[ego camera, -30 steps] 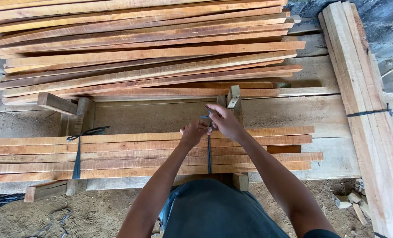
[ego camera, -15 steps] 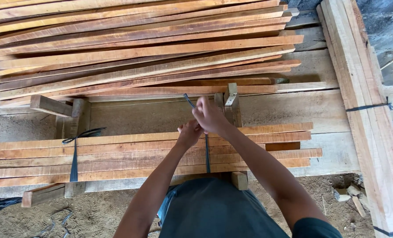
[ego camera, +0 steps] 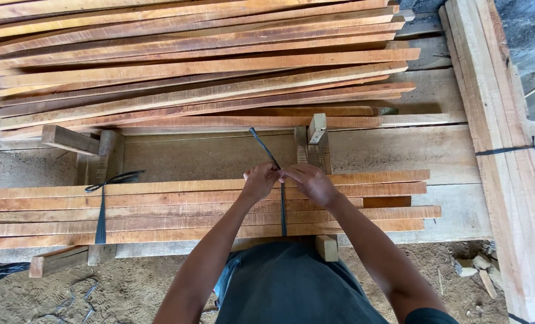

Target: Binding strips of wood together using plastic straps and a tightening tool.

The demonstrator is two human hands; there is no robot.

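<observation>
Centre frame: left hand and right hand touching, fingers pinching black strap wrapped around slat bundle; strap tail rising up-left. Loose slat pile upper frame.

Two hands, the left hand and the right hand, meet at one black strap. A second black strap sits at lower left, a third at right. Five slats show in the near bundle. One big slat pile fills the upper frame.
</observation>
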